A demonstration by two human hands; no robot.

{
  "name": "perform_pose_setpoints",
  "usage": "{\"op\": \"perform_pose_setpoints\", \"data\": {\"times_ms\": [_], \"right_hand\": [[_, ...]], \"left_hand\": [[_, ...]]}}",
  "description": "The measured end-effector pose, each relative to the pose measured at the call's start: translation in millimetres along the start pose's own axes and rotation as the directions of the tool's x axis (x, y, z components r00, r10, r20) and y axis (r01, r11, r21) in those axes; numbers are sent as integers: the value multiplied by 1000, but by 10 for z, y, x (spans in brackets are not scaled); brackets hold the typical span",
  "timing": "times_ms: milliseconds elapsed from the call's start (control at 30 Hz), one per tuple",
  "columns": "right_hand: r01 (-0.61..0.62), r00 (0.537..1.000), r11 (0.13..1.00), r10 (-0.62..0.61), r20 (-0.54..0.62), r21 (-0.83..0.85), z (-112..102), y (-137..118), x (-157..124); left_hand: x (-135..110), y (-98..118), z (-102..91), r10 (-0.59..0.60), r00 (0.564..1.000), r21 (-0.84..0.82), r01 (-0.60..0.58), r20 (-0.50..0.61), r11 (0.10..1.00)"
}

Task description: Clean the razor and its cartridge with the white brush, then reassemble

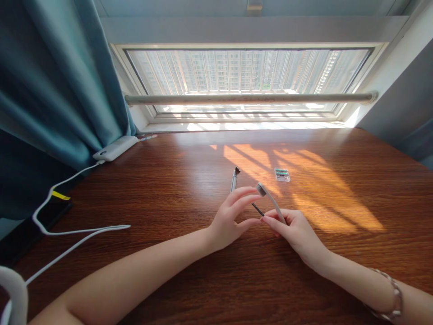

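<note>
My right hand (294,232) is closed round the handle of a pale toothbrush (276,206), whose grey bristles face my left hand. A thin dark stick (257,209) sticks out from the right fingertips toward the left; its kind cannot be made out. My left hand (232,219) is curved with fingers apart, its fingertips close to the brush head and its thumb close to the right fingertips. Whether they touch is unclear. Behind the left hand lies a razor (234,178) with a silvery handle and dark head, partly hidden by the fingers.
A small clear case (282,175) with what look like razor cartridges lies on the brown wooden table (176,180). At the back left, a white power bank (115,148) has a white cable (81,231) running forward. A blue curtain (67,67) hangs left; a window bar (250,99) crosses behind.
</note>
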State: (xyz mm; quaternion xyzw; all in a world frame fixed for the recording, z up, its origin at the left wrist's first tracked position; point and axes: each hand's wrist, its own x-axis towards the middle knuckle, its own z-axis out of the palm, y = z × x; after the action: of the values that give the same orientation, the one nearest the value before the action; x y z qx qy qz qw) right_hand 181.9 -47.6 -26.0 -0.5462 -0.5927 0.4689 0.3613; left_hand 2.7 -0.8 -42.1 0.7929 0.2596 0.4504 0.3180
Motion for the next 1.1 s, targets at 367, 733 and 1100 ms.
{"op": "perform_pose_setpoints", "data": {"times_ms": [367, 733, 1100], "right_hand": [[-65, 989, 986, 44, 143, 152, -14, -9, 3], [379, 894, 786, -448, -28, -488, -460, 249, 158], [288, 898, 712, -434, -79, -641, -472, 284, 190]], "left_hand": [[-32, -35, 7, 280, 945, 323, -321, 166, 890], [11, 77, -19, -320, 942, -127, 331, 100, 935], [28, 93, -77, -247, 963, -139, 261, 106, 955]]}}
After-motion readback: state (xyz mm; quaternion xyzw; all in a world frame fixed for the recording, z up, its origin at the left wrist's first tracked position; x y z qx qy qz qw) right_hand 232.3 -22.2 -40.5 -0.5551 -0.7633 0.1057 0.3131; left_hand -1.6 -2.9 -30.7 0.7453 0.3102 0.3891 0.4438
